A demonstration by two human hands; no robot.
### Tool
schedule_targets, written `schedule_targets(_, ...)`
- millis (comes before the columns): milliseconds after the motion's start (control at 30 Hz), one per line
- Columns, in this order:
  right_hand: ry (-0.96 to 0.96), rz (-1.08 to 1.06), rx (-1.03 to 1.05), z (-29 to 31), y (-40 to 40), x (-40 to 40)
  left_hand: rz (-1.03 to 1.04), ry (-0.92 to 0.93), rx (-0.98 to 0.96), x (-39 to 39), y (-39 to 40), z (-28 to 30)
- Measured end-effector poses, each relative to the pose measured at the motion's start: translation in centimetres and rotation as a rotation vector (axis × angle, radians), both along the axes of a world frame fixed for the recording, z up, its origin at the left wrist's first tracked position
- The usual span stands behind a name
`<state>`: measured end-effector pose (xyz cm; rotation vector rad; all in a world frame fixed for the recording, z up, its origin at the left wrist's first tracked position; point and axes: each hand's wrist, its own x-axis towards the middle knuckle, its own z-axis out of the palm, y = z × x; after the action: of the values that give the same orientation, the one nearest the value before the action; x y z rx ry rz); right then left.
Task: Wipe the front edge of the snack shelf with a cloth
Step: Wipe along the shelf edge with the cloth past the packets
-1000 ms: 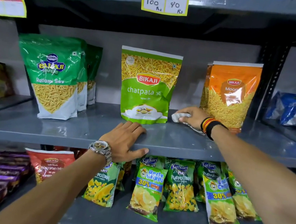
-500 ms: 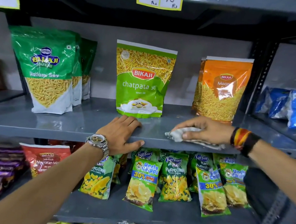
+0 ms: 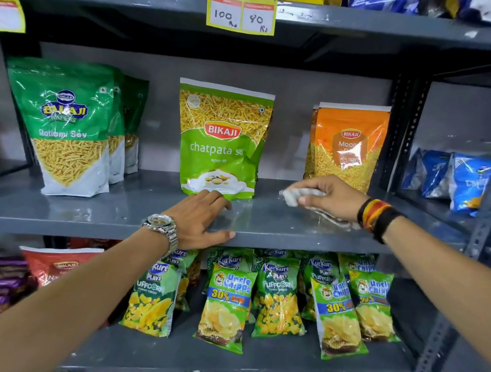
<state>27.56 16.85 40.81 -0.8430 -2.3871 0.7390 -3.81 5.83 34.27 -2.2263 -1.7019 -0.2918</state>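
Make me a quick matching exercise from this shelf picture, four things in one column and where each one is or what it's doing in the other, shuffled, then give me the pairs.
Column one:
1. left hand
2. right hand
3. Chatpata Sev pack
4. orange Bikaji pack

Column two:
A. standing upright in the middle of the grey shelf
B. closed on the white cloth, on the shelf top
C. standing just behind the cloth hand, at the shelf's right end
D. resting flat on the shelf's front edge, wearing a watch

Pairs: 1-D, 2-B, 3-A, 4-C
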Motion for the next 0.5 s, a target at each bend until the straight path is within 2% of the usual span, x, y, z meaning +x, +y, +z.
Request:
schedule_targets(100,0.115,-0.086,0.053,0.5,2.4,-2.8,-0.047,0.058,0.005,0.5,1.2,0.8)
schedule_targets(233,0.144,-0.165,0.054,0.2,6.0,-6.2,-0.083,0.064,-0.034,0.3,1.6,-0.1)
schedule_targets(500,0.008,-0.367,0.114,-0.2,14.5,-12.1,-0.143,0.021,-0.017,-0.1,2.1,-0.5)
